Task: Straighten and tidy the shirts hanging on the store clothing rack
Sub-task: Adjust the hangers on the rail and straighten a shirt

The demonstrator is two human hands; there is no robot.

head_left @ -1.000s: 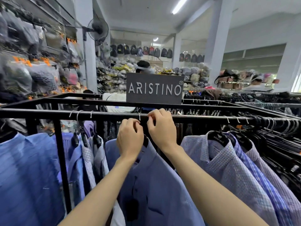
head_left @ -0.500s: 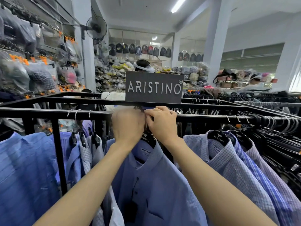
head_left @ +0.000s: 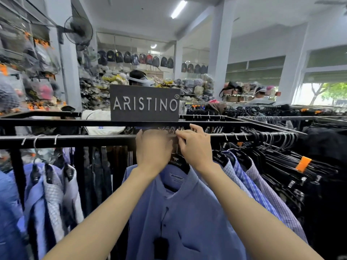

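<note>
**Desk:** What has changed at the rail [head_left: 75, 140] in the last second?

**Photographer:** Both hands have climbed. A second ago they sat below the rail at the collar of the plain blue shirt [head_left: 180, 212]; now they are up on the rail itself, directly under the ARISTINO sign [head_left: 144, 103]. The left hand [head_left: 153, 149] curls over the bar. The right hand [head_left: 195, 147] has its fingertips on the bar, just right of the left. Whether either grip closes on the hook of the shirt's black hanger [head_left: 177, 162] I cannot tell; the hands cover it. The shirt also shows more of its collar and label than before.

**Desk:** Meaning for the job?

**Photographer:** My reading: the work has passed from collar to hanger placement, seating or sliding this shirt along the rail. It hangs just below the sign, facing the camera, while its neighbours hang edge-on.

**Desk:** Counts?

**Photographer:** Two hands, one sign. Right of the sign, three patterned shirts [head_left: 244, 184], then a dense run of dark garments [head_left: 300, 175] I cannot count. Left of the sign, three hooks with pale shirts [head_left: 54, 188], and one large blue shirt [head_left: 9, 212] at the frame's edge.
</note>
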